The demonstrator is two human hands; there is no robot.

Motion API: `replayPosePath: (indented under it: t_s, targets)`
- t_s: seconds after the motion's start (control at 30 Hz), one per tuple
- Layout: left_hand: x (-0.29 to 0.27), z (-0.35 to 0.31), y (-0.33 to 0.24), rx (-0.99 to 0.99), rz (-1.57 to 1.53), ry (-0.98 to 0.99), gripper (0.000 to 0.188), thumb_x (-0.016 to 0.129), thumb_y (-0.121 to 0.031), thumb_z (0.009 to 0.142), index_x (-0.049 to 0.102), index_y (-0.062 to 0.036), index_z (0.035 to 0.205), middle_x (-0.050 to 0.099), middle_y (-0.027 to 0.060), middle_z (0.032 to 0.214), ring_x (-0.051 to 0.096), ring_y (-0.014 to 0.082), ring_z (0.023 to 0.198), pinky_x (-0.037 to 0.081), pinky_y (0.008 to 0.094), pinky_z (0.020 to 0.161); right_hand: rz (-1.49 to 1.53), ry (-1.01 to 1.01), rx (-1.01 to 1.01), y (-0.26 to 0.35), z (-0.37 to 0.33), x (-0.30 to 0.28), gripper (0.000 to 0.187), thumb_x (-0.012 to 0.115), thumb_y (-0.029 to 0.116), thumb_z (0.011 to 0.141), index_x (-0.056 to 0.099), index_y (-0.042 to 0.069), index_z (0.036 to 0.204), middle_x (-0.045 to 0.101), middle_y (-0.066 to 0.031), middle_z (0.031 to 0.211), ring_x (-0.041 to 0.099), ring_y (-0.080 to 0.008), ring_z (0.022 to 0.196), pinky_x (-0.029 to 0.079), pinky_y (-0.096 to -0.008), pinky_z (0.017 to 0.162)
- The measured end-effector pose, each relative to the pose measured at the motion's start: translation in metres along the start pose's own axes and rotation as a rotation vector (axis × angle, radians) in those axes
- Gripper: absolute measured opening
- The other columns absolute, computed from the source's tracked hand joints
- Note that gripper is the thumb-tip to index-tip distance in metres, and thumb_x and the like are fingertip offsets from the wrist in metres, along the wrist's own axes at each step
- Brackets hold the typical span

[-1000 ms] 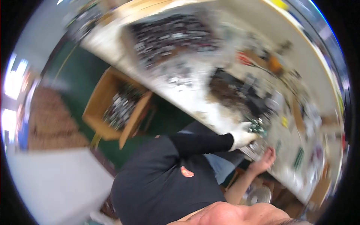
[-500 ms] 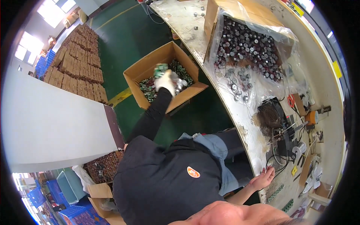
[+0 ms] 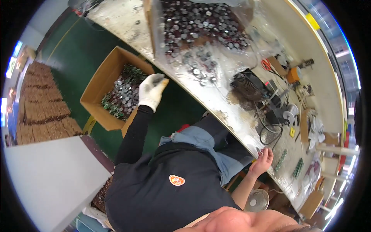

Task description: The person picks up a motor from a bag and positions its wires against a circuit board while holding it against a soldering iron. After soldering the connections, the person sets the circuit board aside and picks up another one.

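Observation:
My left hand (image 3: 150, 92), in a white glove with a greyish palm, hangs between the carton and the bench edge. Its fingers are loosely bent and apart, and no part shows in them. Just left of it is the open cardboard box (image 3: 94, 87). Inside lie small green circuit boards (image 3: 113, 109) and round silvery motors (image 3: 125, 88). My bare right hand (image 3: 262, 161) is at the bench's front edge, fingertips pinched around a small dark bit too tiny to name. Beyond it, two strips of green circuit boards (image 3: 298, 168) lie on the bench.
A plastic-lined carton of small motors (image 3: 201, 23) stands on the worn white bench (image 3: 216, 104), some motors spilled before it. A black fan-like device (image 3: 247, 85), a solder wire spool (image 3: 290, 113) and orange-handled tool (image 3: 266, 66) sit farther right. Brown stacks (image 3: 38, 104) stand left.
My left hand has let go of the green board and motors it held over the box and moved right, out past the box rim. The view has turned; my right hand stays at the bench edge.

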State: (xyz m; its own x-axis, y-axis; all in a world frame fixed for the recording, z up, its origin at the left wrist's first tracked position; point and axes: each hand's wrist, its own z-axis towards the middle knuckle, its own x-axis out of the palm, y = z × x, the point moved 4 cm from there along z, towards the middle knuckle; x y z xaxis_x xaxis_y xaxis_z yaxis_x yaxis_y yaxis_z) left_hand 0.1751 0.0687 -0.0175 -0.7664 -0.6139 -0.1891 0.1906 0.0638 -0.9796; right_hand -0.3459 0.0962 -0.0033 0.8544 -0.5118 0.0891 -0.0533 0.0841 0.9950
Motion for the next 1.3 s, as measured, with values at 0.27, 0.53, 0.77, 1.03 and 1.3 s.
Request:
replayPosePath:
  t_s: [0.27,0.53,0.77,1.03,1.3]
  targets:
    - [0.100,0.001,-0.066,0.370,0.505,0.180,0.024,0.072,-0.016,0.073,0.065,-0.0065,0.094,0.064,0.0113,0.086,0.063,0.0273,0.079,0.050,0.0358,0.069,0.039,-0.022,-0.002,0.002,-0.018,-0.016,0.006,0.056,0.004,0.091,0.056,0.000,0.095,0.060,-0.0059,0.083,0.054,-0.0114,0.072,0.044,-0.0236,0.065]
    - [0.125,0.017,-0.073,0.473,0.919,0.298,0.033,0.068,-0.010,0.074,0.062,-0.0116,0.107,0.056,0.0150,0.108,0.060,0.0327,0.091,0.051,0.0388,0.076,0.035,-0.092,0.054,-0.006,-0.016,-0.036,0.004,0.056,0.004,0.091,0.056,0.001,0.093,0.059,-0.0066,0.081,0.053,-0.0120,0.070,0.044,-0.0241,0.064]
    - [0.135,0.035,-0.066,0.706,0.719,0.414,0.013,0.063,-0.014,0.083,0.067,-0.0066,0.092,0.066,0.0126,0.089,0.063,0.0335,0.080,0.050,0.0383,0.072,0.078,-0.255,-0.016,0.004,-0.028,-0.071,0.006,0.057,0.000,0.089,0.056,0.000,0.095,0.060,-0.0067,0.082,0.055,-0.0126,0.071,0.044,-0.0252,0.064]
    - [0.108,0.044,-0.072,0.162,0.077,0.306,0.027,0.064,-0.011,0.089,0.062,0.0066,0.109,0.066,0.0051,0.093,0.057,0.0090,0.076,0.045,0.0195,0.067,-0.186,-0.303,0.041,0.020,-0.013,-0.108,0.009,0.065,0.009,0.086,0.060,0.003,0.089,0.060,-0.0015,0.073,0.055,-0.0077,0.065,0.044,-0.0213,0.058]
    - [0.144,0.058,-0.070,0.179,0.019,0.251,0.037,0.057,-0.025,0.095,0.060,0.0068,0.112,0.066,0.0090,0.103,0.059,0.0125,0.085,0.048,0.0247,0.077,-1.014,-0.362,-0.355,0.030,0.088,-0.166,0.035,0.072,0.018,0.076,0.061,0.000,0.105,0.065,-0.0140,0.093,0.062,-0.0257,0.084,0.049,-0.0355,0.076]
